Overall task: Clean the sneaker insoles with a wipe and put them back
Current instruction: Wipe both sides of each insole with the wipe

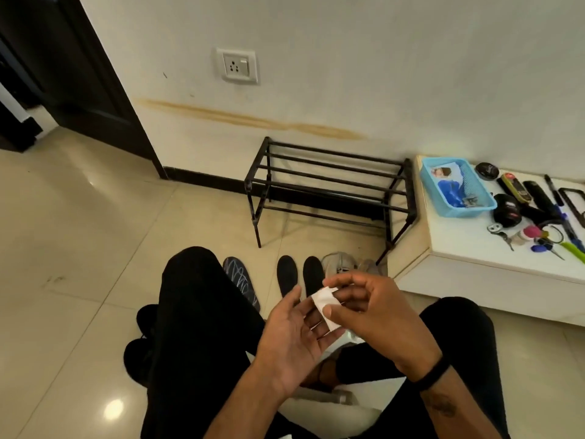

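My right hand (373, 307) pinches the wipe (326, 307) over my open left hand (294, 337). The insoles (300, 275) lie on the floor just beyond both hands, long axes pointing away, roughly equally near.
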